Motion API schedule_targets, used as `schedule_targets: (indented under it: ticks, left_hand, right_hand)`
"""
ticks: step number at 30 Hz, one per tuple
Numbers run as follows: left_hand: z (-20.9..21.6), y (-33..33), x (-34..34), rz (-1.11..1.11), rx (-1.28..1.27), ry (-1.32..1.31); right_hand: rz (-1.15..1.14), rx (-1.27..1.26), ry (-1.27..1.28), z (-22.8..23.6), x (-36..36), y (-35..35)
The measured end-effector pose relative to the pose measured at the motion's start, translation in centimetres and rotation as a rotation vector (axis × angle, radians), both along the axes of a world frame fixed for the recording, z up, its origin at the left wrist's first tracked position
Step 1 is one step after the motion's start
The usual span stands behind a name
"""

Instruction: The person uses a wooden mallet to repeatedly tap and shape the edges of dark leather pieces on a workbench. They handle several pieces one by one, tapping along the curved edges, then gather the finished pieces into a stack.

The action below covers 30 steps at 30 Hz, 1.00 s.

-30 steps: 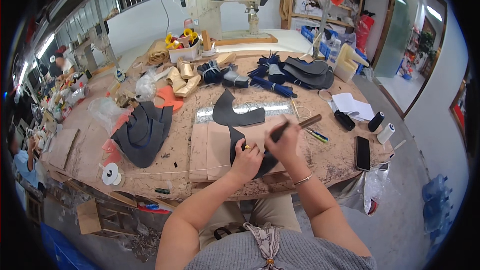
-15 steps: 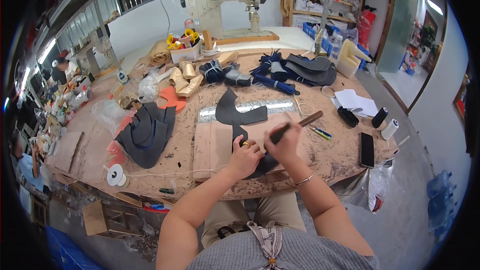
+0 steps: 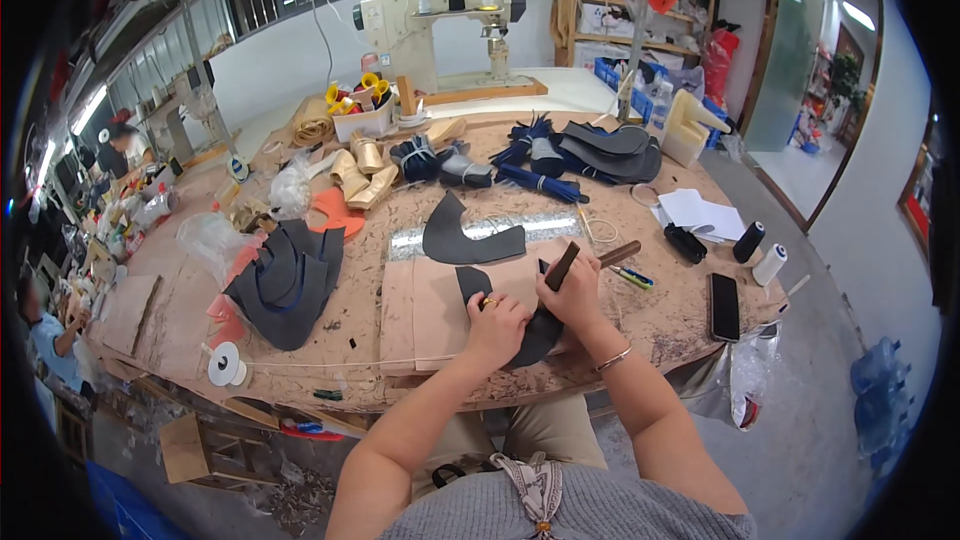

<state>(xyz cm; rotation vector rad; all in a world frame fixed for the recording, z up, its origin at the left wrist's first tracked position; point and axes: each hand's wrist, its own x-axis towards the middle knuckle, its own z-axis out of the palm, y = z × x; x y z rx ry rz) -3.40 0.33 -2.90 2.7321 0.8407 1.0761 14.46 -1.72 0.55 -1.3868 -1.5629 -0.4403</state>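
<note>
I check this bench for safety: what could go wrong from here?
The brown tool in the right hand could slip toward the left hand, close by on the dark piece. The phone lies near the edge of the table, so a bump might knock it off.

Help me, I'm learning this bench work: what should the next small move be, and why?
Probably press the left hand firmly on the dark gray cut piece: it rests there, and the right hand grips a dark brown bar-shaped tool close by, so the piece could shift.
</note>
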Motion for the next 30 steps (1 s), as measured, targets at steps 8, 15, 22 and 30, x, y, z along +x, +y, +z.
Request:
schedule_targets:
  ticks: [8, 15, 22, 30]
  left_hand:
    - [0.5, 0.2, -0.6, -0.029, 0.012, 0.106]
    - [0.0, -1.4, 0.5, 0.159, -0.09, -0.007]
    - [-0.3, -0.6, -0.7, 0.029, -0.044, -0.047]
    - [-0.2, -0.8, -0.5, 0.059, -0.062, -0.024]
  right_hand:
    - [-0.13, 0.12, -0.025, 0.5, -2.1, -1.2]
    - [-0.062, 0.148, -0.053, 3.0, -1.9, -1.4]
    - [-0.003, 0.003, -0.079, 1.0, -0.6, -0.9]
    - [0.076, -0.029, 0.061, 0.1, -1.0, -0.9]
